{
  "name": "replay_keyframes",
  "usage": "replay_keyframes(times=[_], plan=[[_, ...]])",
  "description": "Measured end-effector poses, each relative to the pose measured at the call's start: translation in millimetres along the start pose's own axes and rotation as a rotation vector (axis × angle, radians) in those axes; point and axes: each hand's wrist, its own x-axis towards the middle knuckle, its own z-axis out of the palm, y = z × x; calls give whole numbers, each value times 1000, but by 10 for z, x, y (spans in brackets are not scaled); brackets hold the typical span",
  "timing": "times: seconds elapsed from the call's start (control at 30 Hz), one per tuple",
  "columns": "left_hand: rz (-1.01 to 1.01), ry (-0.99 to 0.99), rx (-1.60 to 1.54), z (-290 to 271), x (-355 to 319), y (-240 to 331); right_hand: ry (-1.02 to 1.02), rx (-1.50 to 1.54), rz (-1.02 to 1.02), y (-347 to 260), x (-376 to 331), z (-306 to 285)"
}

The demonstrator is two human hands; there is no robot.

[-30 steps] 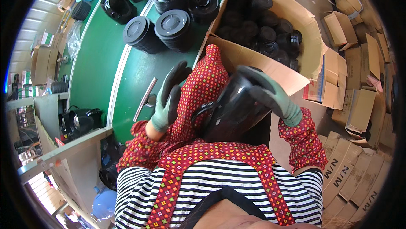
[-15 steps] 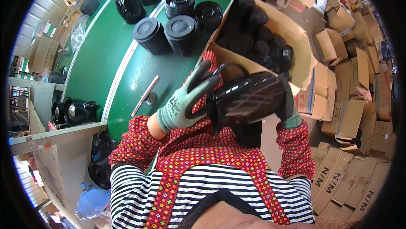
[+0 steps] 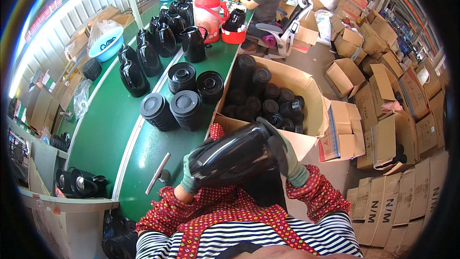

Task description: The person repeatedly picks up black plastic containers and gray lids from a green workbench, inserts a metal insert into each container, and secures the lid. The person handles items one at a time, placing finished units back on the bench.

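Note:
A glossy black jug body (image 3: 235,156) is held on its side in front of my chest, tilted up to the right. My left hand (image 3: 188,175), in a light green glove with dark fingers, grips its left end; most of those fingers are behind the jug. At its right end my right hand (image 3: 283,153), gloved the same way, is closed round it. Beyond the jug, stacks of round black lids (image 3: 185,104) and ring-shaped black parts (image 3: 182,76) stand on the green table (image 3: 108,129).
An open carton (image 3: 314,108) of black cylindrical parts stands beyond my right hand. Several black jugs (image 3: 165,41), a red thermos flask (image 3: 207,7) and a red basin (image 3: 233,35) line the table. A metal bar (image 3: 158,173) stands nearby. Another person (image 3: 266,3) works farther off.
The view has tipped up, showing more of the far table. The jug has turned in my hands. My left hand, with fingers spread before, now grips its left end.

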Motion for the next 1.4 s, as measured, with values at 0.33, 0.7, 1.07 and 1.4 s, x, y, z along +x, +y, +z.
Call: replay_keyframes(times=[0.33, 0.7, 1.07, 1.4], plan=[[-534, -344, -1101, -438, -579, -302, -351, -808, -1293, -714, 118, 471], [-377, 183, -1379, -933, -1174, -226, -397, -837, -467, 605, 1190, 1252], [-305, 528, -1551, -1000, -1495, -458, -77, -799, -666, 1205, 1880, 1349], [-370, 476, -1533, -1029, -1124, -587, 254, -1017, 512, 2374, 3511, 117]])
